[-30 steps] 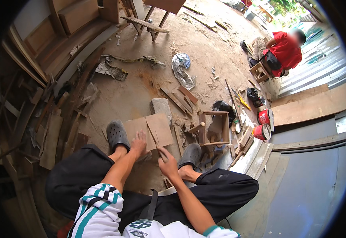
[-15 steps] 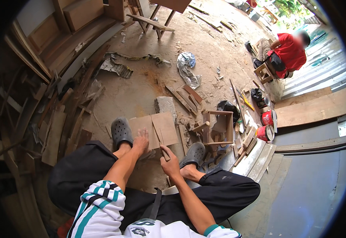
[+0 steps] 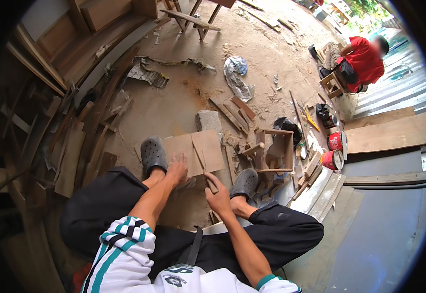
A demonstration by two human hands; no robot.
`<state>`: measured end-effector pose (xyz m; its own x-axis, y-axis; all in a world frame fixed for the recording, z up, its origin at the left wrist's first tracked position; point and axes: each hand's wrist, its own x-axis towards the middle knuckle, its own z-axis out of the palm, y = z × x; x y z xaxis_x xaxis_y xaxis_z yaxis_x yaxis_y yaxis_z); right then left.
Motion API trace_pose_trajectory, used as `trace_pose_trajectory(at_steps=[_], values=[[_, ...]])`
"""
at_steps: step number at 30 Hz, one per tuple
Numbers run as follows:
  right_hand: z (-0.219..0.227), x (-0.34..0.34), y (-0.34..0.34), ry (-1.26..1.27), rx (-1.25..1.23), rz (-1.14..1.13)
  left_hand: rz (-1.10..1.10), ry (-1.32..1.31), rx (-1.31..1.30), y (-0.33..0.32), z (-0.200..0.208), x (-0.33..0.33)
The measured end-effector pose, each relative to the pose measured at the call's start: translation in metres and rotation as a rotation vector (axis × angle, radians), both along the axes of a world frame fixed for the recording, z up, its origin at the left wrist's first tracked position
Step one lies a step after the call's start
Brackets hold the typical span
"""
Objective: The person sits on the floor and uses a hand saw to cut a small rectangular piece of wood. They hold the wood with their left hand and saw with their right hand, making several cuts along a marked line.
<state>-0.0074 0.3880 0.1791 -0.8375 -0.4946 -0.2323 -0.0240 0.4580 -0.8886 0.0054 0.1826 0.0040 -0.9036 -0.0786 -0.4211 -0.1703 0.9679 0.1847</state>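
Observation:
A thin tan wooden board (image 3: 174, 145) lies near the ground between my feet, with a dark narrow line running lengthwise across it. My left hand (image 3: 177, 169) rests flat on the board's near left part, fingers stretched out. At the near edge, right of that, my right hand (image 3: 218, 196) is closed round the wooden handle of a thin-bladed hand tool (image 3: 211, 183). Its slim blade points away from me over the board, along the dark line; whether it is a knife or a saw I cannot tell.
Beyond the board sits a grey block (image 3: 208, 122). An open wooden frame box (image 3: 275, 170) stands right of it, near red cans (image 3: 332, 159). Wood scraps (image 3: 71, 161) pile up on the left. A person in red (image 3: 362, 61) sits far right on a wooden stool.
The whole view has shifted slightly, so the scene sits a little higher and further right. My left hand stays on the board; the tool's handle in my right hand tilts slightly differently.

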Motion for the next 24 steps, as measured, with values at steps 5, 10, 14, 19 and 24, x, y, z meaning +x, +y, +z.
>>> trace_pose_trajectory(at_steps=[5,10,14,19,24], values=[[0.054,0.025,0.015,-0.045,0.008,0.059,-0.073,0.043,-0.079,-0.011,-0.017,0.016],[0.020,0.017,0.020,0.035,0.008,0.011,0.029,-0.037,0.026,0.004,0.010,0.004],[0.001,-0.005,-0.001,-0.026,-0.004,-0.002,0.049,-0.047,0.055,0.003,0.017,0.001],[0.055,0.032,0.016,-0.004,-0.004,0.047,0.067,-0.032,-0.001,-0.008,-0.008,0.012],[0.024,0.011,0.009,-0.031,-0.027,0.022,0.032,-0.062,-0.001,0.001,0.016,-0.009]])
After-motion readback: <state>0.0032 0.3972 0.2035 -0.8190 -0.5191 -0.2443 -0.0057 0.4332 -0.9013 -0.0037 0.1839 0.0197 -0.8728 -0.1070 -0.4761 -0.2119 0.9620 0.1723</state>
